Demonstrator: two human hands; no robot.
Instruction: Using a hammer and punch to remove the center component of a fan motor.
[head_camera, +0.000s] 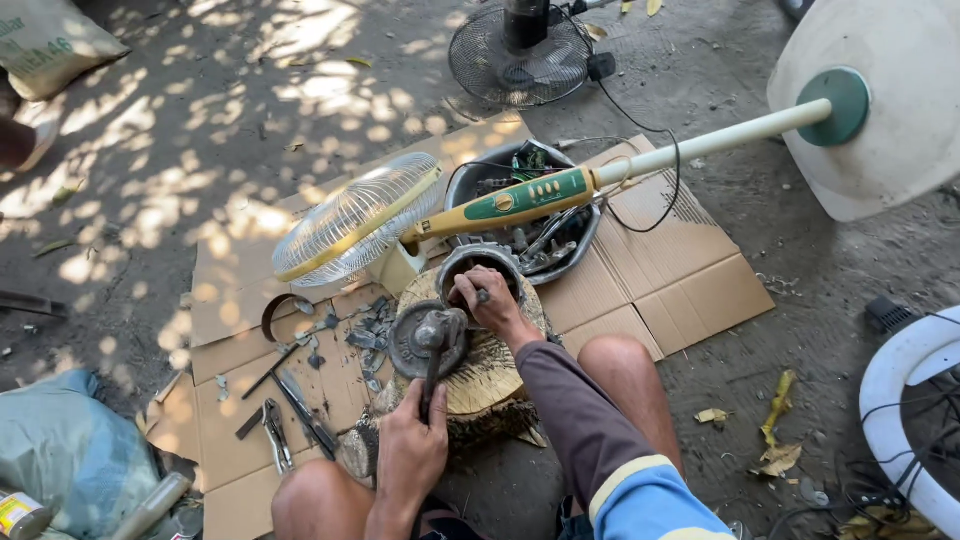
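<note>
Motor housing, a round metal shell, sits at the far edge of the wood stump between our knees. Beside it on the stump, toward our left, lies a round grey motor part.

Right hand: fingers curled shut around a thin metal punch or rod, its tip set inside the housing. Left hand: fist shut on the handle of a hammer, whose head hangs over the grey part, just beside the punch.

Step in hand, as we judge it: driving something out of the housing, punch placed, hammer not yet on it. The next move calls for a short, square blow on the punch head, with the right fingers kept below the strike point and the housing held from skating off the stump.

Edges and room:
- Housing is close to the stump rim; beyond it stands a metal basin of loose parts.
- The fan stand pole, cream and green, crosses just above the basin, and the fan guard lies near on the left. Both limit any high swing forward.
- Pliers and small tools lie on the cardboard to our left, apart from the stump.
- Our knees flank the stump closely; open room is mainly straight up.
</note>
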